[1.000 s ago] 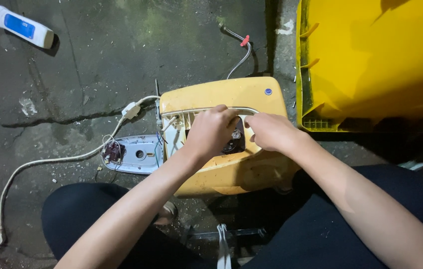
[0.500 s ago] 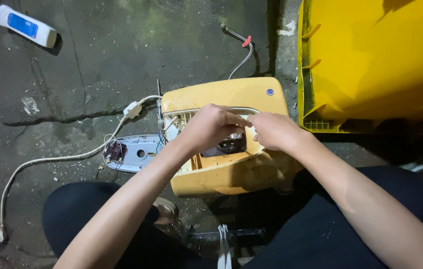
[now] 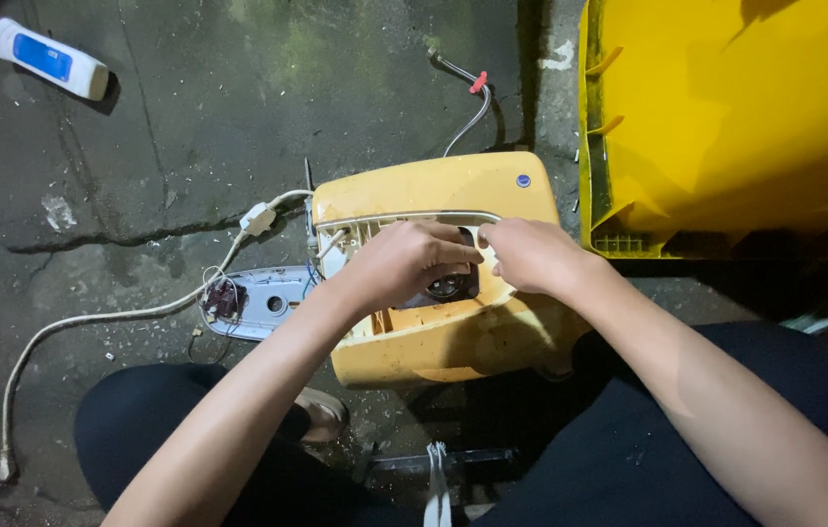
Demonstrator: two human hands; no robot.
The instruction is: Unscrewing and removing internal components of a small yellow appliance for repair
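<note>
Left hand (image 3: 404,262): fingers curled down and close together into the opened top of a yellow appliance housing (image 3: 438,337), tips resting at a dark round part (image 3: 449,286) inside; whether they pinch anything cannot be told, the knuckles hide it. Right hand (image 3: 529,256): fingers bent narrow, tips pressed to the white inner rim (image 3: 414,219) of the same housing, just beside the left fingertips (the two hands nearly touching). Housing: lies on the dark concrete floor (image 3: 189,117) between the person's knees, rounded, scuffed, with a small blue button (image 3: 523,181) on its upper face. Just left of it, a pale grey cover plate (image 3: 262,301) with a tangle of small wires (image 3: 222,298), lying flat. White power cord (image 3: 92,320) with an inline connector (image 3: 259,219), running from the housing leftward across a crack in the floor. Beyond the housing, a thin grey wire with a red end (image 3: 474,88). Far upper left, a white squeeze bottle with blue label (image 3: 41,57), on its side, well apart. To the right, a large yellow plastic bin (image 3: 726,117), near the housing.
</note>
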